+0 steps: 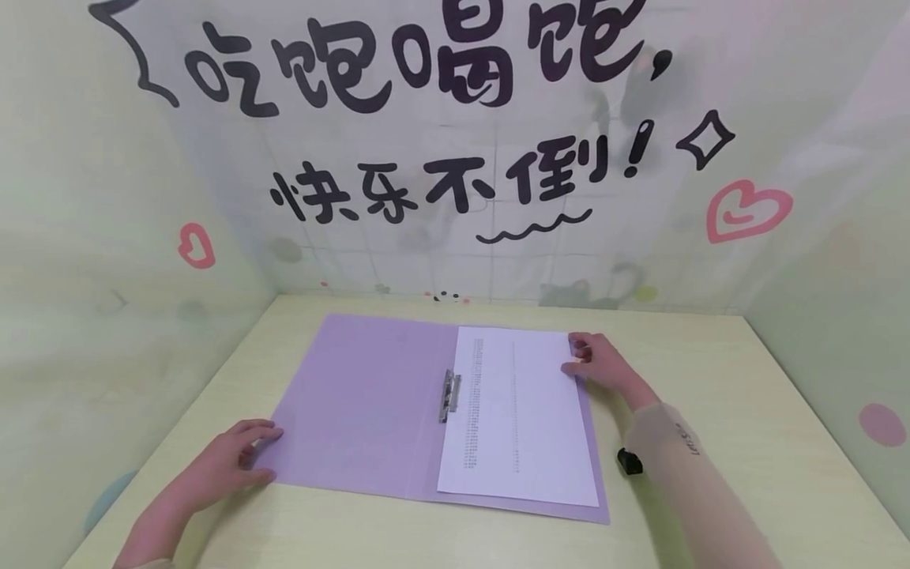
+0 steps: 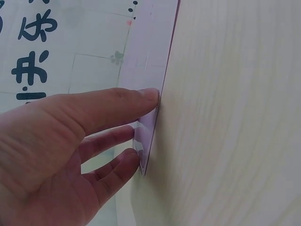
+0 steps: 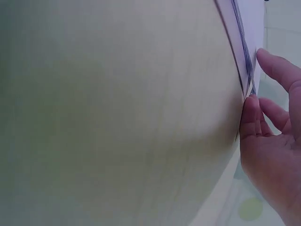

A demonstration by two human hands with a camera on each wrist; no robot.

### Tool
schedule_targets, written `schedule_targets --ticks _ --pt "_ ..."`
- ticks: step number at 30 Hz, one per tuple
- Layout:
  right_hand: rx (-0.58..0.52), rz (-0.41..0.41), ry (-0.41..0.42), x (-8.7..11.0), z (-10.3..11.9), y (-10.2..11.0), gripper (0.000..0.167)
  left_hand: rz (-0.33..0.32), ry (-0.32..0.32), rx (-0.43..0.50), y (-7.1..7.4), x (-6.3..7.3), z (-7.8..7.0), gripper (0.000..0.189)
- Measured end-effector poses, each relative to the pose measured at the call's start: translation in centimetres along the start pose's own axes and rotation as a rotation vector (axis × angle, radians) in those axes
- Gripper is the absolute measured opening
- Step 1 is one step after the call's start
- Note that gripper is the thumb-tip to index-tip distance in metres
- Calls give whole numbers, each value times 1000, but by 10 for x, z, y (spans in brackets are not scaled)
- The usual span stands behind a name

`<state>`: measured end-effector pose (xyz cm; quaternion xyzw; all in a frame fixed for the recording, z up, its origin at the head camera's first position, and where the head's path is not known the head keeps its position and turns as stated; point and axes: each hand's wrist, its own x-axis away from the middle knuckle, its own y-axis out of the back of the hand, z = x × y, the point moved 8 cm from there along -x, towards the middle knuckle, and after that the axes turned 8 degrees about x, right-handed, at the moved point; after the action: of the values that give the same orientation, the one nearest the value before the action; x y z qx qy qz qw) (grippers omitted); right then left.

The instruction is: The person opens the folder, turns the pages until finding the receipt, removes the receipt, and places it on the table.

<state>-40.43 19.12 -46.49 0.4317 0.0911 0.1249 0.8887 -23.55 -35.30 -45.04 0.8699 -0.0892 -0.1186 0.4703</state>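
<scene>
Our left hand (image 1: 222, 465) grips the purple folder (image 1: 359, 399), our right hand (image 1: 603, 362) pinches the printed sheets (image 1: 543, 419); we should press lightly, avoiding creases.

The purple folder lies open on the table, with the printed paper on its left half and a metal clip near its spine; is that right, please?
Not quite: the printed paper is on the right half of the purple folder, as the head view shows. The folder does lie open on the table, with a metal clip near its spine.
</scene>
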Motion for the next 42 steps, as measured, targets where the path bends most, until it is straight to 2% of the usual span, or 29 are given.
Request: schedule_targets --ticks 6,14,28,34,42 --pt "68 41 9 3 2 -4 71 -12 -9 -38 2 1 -2 57" --pt "49 71 -66 6 -3 -5 81 10 -5 -29 2 0 -6 55" --pt "36 23 -48 5 -6 -5 78 23 23 -20 1 0 -5 56" --pt "53 27 -38 6 -3 -6 80 24 28 -17 1 1 -5 55" --pt "33 48 -85 7 -4 -7 75 5 4 -12 1 1 -5 55"
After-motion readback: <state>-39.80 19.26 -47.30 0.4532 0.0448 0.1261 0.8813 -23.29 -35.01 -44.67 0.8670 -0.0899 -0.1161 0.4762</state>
